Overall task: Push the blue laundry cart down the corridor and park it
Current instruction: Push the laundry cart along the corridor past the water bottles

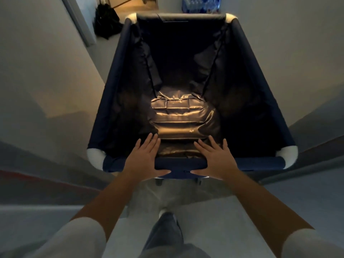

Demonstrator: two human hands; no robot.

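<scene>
Hands resting on the near rail of the blue laundry cart (119, 75) in a narrow corridor.

Both hands lie on the padded near rail (181, 163), side by side with a short stretch of rail between them. The left hand (144, 158) has its fingers spread flat and reaching forward over the rail into the bin, thumb hooked under the near edge; the right hand (216, 159) mirrors it. Neither grip is clenched: the palms press down, fingers extended rather than curled. The cart fills the passage straight ahead of the person, between pale walls (42, 71). Its rim is a fabric-wrapped tube with rounded white corner pieces (95, 155); the dark, creased liner (183, 118) sags inside and catches a warm sheen at the bottom. A black bag (106, 21) sits on the floor beyond the far left corner.
</scene>
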